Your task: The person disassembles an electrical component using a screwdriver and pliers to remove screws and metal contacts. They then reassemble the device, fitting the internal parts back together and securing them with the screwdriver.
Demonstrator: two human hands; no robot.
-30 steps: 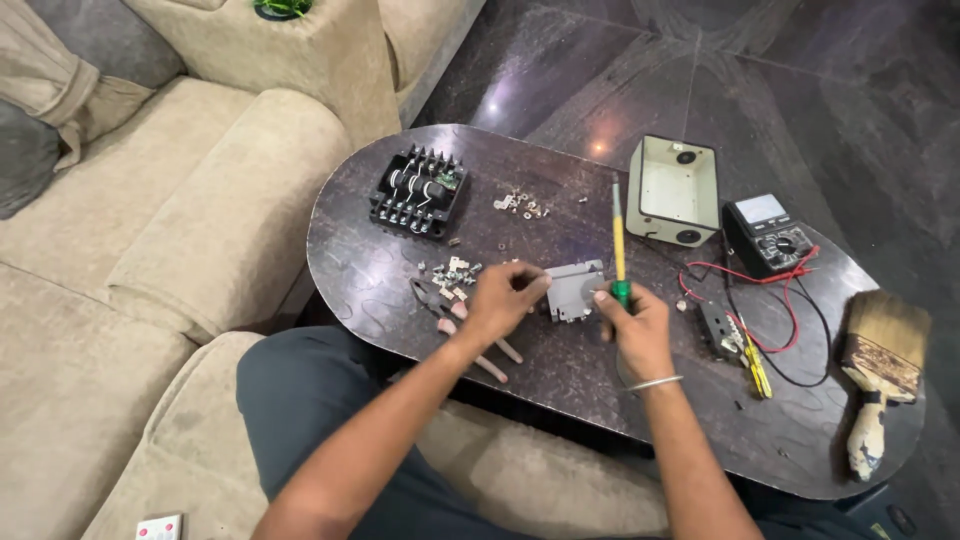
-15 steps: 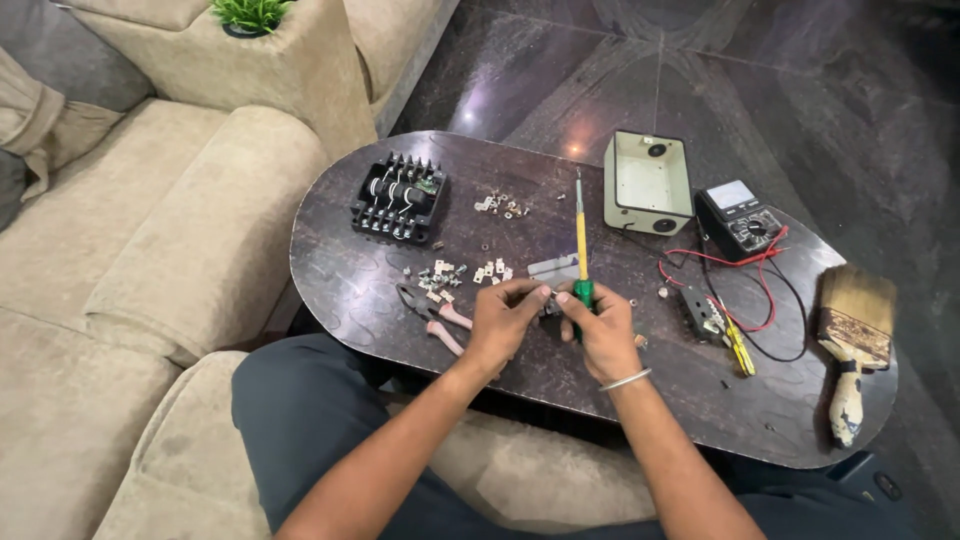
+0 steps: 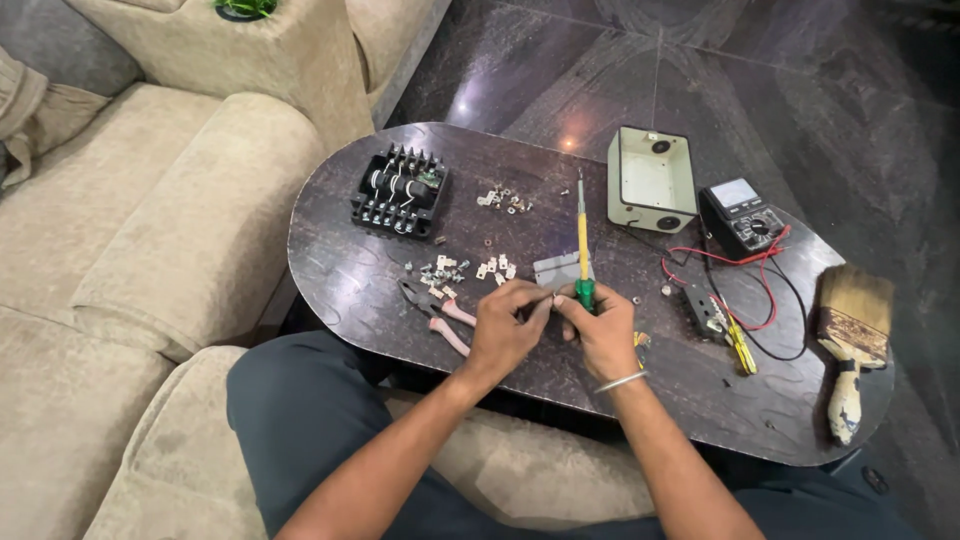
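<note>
Screwdriver [image 3: 583, 245], yellow shaft w/ green handle, is clamped in right hand [image 3: 600, 335] grip near desk [image 3: 340, 270] front edge, tip pointing away. Left hand [image 3: 505, 330] fingers are closed together beside it on sth small, unclear what. Pliers [image 3: 435, 310] just left; grey part [image 3: 558, 270] behind; black block [image 3: 400, 190] farther back

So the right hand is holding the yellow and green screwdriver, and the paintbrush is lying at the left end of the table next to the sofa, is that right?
Not quite. The right hand does hold the yellow and green screwdriver, but the paintbrush lies at the right end of the table, away from the sofa, as the head view shows.
</note>
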